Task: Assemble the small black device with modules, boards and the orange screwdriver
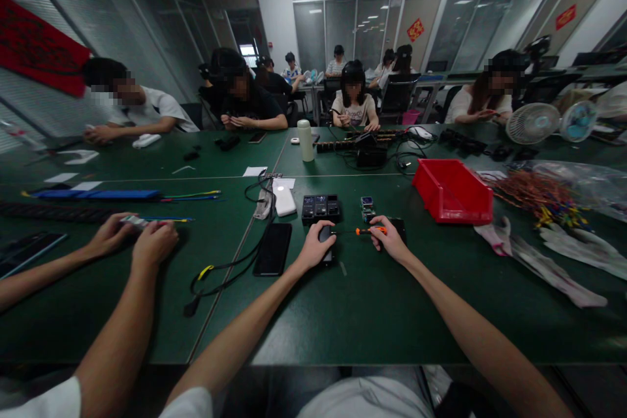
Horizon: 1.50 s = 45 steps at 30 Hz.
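Near the middle of the green table (304, 330), my left hand (315, 247) is wrapped round a small dark box-shaped device (327, 252). My right hand (390, 240) grips a screwdriver (371, 231) with an orange and black handle, its thin shaft pointing left toward the device. A black tray with compartments (321, 208) lies just beyond my left hand. Past my right hand is a small green circuit board (367, 209), and a flat black item (399, 230) lies partly hidden behind that hand.
A red bin (453, 192) stands right, beside bundled wires (543, 196) and pale gloves (553, 268). To the left lie a black phone (272, 249), a white device (284, 199) and a black cable (230, 266). A co-worker's hands (132, 235) work at far left. A bottle (305, 141) stands ahead.
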Each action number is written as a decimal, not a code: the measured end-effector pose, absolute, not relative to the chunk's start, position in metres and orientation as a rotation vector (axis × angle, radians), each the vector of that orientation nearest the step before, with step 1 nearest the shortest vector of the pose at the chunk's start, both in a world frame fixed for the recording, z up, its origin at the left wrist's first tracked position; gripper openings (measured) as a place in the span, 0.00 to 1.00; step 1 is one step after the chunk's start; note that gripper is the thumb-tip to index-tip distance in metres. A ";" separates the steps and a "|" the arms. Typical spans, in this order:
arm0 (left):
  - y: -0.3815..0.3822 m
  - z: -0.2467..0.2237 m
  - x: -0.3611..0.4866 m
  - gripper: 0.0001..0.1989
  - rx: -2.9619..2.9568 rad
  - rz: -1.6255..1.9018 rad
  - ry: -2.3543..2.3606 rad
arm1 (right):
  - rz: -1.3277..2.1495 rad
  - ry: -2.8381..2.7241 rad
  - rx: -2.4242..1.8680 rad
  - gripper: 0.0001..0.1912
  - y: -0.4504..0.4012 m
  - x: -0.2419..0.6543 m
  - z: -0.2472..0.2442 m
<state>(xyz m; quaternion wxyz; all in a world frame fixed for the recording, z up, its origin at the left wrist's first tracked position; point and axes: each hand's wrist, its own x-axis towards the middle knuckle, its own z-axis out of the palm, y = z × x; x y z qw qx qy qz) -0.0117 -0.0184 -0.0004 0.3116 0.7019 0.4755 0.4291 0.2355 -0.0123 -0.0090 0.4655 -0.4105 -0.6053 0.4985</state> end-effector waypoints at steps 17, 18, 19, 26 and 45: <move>-0.019 0.001 -0.011 0.15 1.853 1.134 1.254 | 1.233 -1.503 -0.969 0.14 -0.014 0.235 -0.004; -0.019 0.001 -0.011 0.15 1.855 1.131 1.253 | 1.236 -1.503 -0.972 0.14 -0.014 0.235 -0.004; -0.019 0.002 -0.011 0.15 1.858 1.128 1.254 | 1.235 -1.500 -0.976 0.14 -0.014 0.235 -0.004; -0.020 0.004 -0.012 0.14 1.866 1.108 1.259 | 1.240 -1.493 -1.019 0.14 -0.014 0.233 -0.006; -0.020 0.003 -0.011 0.14 1.863 1.121 1.276 | 1.120 -1.551 -1.008 0.16 -0.011 0.235 -0.009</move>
